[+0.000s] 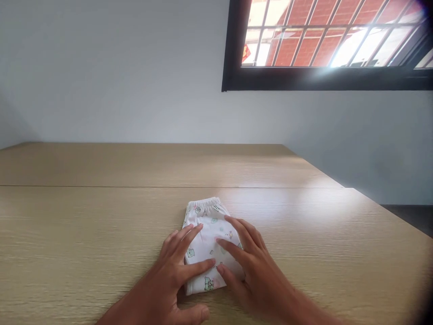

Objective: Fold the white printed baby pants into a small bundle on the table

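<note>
A small pair of white shorts (210, 225), folded and printed with little green animals, lies flat on the wooden table. Its gathered elastic waistband points away from me. My left hand (176, 271) rests on the left side of the cloth, fingers apart and thumb lower down by the near edge. On the right side, my right hand (252, 262) touches the fabric with its fingers spread. Neither hand grips the cloth. Parts of its left and right edges are hidden under my hands.
The pale wooden table (84, 225) has a seam running across it and a slanting right edge. Behind it stands a plain wall (118, 72). A dark-framed window (304, 79) with bars is at the upper right.
</note>
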`<state>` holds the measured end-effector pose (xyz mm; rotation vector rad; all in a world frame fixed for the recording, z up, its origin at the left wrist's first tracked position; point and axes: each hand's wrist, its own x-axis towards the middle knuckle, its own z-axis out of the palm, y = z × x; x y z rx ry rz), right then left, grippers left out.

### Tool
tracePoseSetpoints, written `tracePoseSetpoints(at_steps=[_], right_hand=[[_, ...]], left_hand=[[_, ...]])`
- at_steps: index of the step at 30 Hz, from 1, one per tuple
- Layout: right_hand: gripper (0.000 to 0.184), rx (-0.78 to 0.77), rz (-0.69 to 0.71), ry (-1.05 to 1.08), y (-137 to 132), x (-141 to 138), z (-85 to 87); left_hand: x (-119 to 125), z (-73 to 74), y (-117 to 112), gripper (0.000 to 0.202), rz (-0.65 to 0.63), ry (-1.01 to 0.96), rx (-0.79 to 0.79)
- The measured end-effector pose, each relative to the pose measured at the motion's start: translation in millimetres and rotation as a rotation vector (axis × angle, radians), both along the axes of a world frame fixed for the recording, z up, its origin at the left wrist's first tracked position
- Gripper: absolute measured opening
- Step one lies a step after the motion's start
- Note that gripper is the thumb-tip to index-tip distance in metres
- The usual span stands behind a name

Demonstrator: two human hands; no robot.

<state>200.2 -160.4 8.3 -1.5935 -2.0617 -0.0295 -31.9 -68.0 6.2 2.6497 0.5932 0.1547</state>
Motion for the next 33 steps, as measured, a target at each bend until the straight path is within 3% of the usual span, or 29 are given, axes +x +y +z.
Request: tracePoseSetpoints(at_steps=[4,9,12,19,33], right_hand=[[0.036,-0.091,-0.061,-0.002,0,3,-3.2],[0.06,-0.122,0.306,-0.042,-8,5,8.7],[0.051,-0.173,0.407,-0.081,-10,6,13.6],[0.033,-0.121,0.432,0.017,-7,3,14.1],[0.031,-0.11,0.395,-0.023,-9,2,11.1]], left_hand=[[2,2.7,-2,0.076,-0.038,0.03,-0.014],[3,3.0,0,0.066,-0.03,0.014,-0.037],[2,-0.7,3,0.062,-0.048,-0.029,-0.013],[2,-2.0,4,0.071,-0.029,-0.025,-0.032],[4,0.0,3,0.074,-0.039,-0.096,0.079]])
